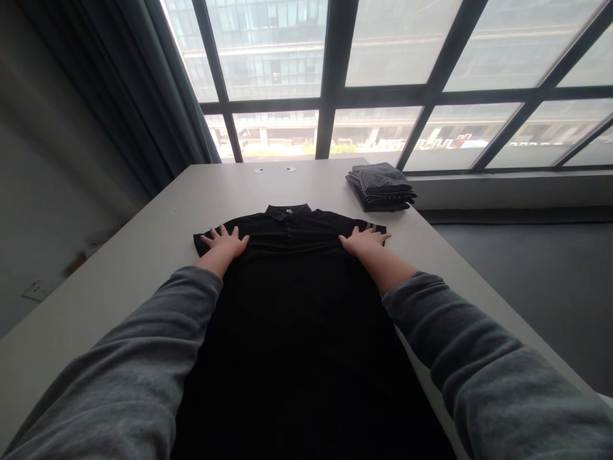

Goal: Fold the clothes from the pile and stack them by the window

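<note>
A black polo shirt (297, 319) lies spread out, front side up, with its collar toward the window and its lower end running out of view toward me. My left hand (224, 243) rests flat on the shirt's left sleeve area, fingers spread. On the opposite sleeve, which has light stripes near its cuff, my right hand (364, 241) also lies with fingers apart. Both palms face down on the cloth, and neither hand grips anything. Small buttons show below the collar.
A stack of folded dark clothes (380, 186) sits near the far right edge of the white table (129, 275). Two small round pieces are at the table's far side. Beyond stand a large window and a dark curtain (119, 83). A wall socket (36, 291) is at left.
</note>
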The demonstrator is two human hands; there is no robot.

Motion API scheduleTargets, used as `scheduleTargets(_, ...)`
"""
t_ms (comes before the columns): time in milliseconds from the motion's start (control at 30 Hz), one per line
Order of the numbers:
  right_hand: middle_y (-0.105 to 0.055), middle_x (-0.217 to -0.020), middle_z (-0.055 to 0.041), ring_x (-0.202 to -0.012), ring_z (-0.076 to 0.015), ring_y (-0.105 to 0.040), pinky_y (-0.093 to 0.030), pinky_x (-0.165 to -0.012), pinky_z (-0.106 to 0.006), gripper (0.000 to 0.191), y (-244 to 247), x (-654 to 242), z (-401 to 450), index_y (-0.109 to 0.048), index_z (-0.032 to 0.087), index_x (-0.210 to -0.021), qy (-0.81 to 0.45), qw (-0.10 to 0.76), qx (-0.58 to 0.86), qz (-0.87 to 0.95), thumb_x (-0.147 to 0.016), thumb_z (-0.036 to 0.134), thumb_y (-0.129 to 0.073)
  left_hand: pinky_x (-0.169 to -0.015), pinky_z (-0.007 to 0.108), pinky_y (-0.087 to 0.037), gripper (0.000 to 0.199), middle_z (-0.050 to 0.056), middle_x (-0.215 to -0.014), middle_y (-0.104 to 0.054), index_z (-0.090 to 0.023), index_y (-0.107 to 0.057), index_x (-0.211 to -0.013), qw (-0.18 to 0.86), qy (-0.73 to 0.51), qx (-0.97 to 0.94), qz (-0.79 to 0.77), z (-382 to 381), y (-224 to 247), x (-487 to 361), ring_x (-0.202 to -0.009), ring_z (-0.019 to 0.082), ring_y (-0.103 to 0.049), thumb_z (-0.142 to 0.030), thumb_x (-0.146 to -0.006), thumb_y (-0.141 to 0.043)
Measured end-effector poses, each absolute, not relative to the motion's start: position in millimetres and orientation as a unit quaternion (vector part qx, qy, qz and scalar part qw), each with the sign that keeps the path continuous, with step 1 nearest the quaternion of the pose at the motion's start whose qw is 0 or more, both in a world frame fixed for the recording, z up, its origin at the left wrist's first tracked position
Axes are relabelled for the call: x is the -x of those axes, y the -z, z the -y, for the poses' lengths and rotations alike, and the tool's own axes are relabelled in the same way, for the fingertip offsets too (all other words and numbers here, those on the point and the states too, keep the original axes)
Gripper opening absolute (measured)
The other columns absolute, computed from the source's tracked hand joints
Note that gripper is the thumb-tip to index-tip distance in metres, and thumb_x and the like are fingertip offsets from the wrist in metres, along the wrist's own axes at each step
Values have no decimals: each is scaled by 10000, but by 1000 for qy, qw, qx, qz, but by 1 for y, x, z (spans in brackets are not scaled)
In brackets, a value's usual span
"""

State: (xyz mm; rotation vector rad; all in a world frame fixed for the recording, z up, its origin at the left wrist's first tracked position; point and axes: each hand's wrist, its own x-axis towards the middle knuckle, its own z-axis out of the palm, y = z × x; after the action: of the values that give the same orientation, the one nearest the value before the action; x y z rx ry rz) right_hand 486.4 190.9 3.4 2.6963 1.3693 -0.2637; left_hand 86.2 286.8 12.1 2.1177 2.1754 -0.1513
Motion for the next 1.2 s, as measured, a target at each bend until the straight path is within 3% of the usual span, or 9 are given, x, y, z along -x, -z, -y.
scheduleTargets(67, -316, -1710, -314, -1581, -510, -272, -122, -1240, -741, 944, -8, -485, -195, -334, 101, -1702, 48, 38, -863, -501, -1017, 750, -344, -1258, 768, -102, 798, 169, -1800, -192, -201, -343, -1710, -10, 12, -766, -642, -264, -12, -107, -1644, 480, -129, -655, -1055, -316)
scheduleTargets(200, -209, -1789, -194, -1653, -371, -155, -135, -1304, -598, 823, -4, -483, -194, -284, 172, -1726, 72, 2, -804, -590, -1071, 670, -257, -1299, 692, -103, 666, 125, -1776, -297, -269, -433, -1671, -12, -47, -891, -452, -185, 2, -146, -1634, 404, -244, -591, -1093, -359)
scheduleTargets(367, -33, -1827, -113, -1677, -333, -55, -50, -1321, -599, 809, 7, -490, -190, -155, 258, -1760, 113, -4, -811, -573, -1080, 687, -243, -1321, 592, -185, 612, 61, -1780, -306, -377, -428, -1664, 28, -60, -954, -292, -101, 17, -150, -1651, 349, -231, -588, -1090, -446)
scheduleTargets(533, -40, -1818, -154, -1674, -368, -39, -51, -1306, -654, 785, -4, -474, -186, -216, 221, -1750, 94, 7, -807, -583, -1095, 651, -272, -1315, 627, -179, 650, 79, -1803, -210, -391, -356, -1692, 52, -12, -961, -272, -76, 11, -131, -1661, 375, -178, -595, -1086, -470)
scheduleTargets(667, -147, -1803, -162, -1679, -332, -59, -29, -1329, -608, 705, -12, -434, -137, -384, 155, -1694, -40, -47, -687, -724, -1110, 545, -315, -1323, 616, -172, 670, 92, -1805, -177, -368, -325, -1705, 63, 24, -960, -272, -52, 2, -121, -1667, 358, -150, -567, -1088, -493)
scheduleTargets(733, -220, -1786, -159, -1670, -339, -138, -93, -1336, -597, 702, -8, -418, -95, -415, 160, -1682, -28, -34, -632, -773, -1102, 551, -354, -1327, 606, -176, 657, 89, -1803, -178, -375, -329, -1703, 65, 26, -960, -271, -36, 0, -113, -1668, 344, -155, -549, -1092, -499)
scheduleTargets(833, -234, -1783, -138, -1653, -352, -208, -204, -1327, -584, 727, 5, -412, -28, -369, 202, -1707, 37, -17, -617, -786, -1093, 591, -389, -1328, 595, -201, 648, 68, -1800, -192, -405, -335, -1696, 64, 9, -960, -273, -12, 0, -95, -1662, 335, -188, -519, -1089, -529)
scheduleTargets(967, -200, -1792, -107, -1659, -312, -190, -212, -1342, -533, 737, 20, -425, 48, -340, 245, -1719, 61, -44, -616, -784, -1095, 636, -386, -1318, 604, -249, 640, 40, -1796, -209, -432, -311, -1697, 64, -20, -958, -279, 15, 2, -68, -1649, 337, -239, -510, -1096, -515)
scheduleTargets(1200, -176, -1792, -87, -1651, -315, -206, -218, -1348, -551, 724, 22, -428, 119, -323, 283, -1721, 76, -47, -622, -778, -1097, 637, -415, -1295, 631, -294, 606, 25, -1787, -244, -462, -299, -1689, 59, -27, -940, -335, 49, 7, -41, -1630, 352, -293, -559, -1110, -447)
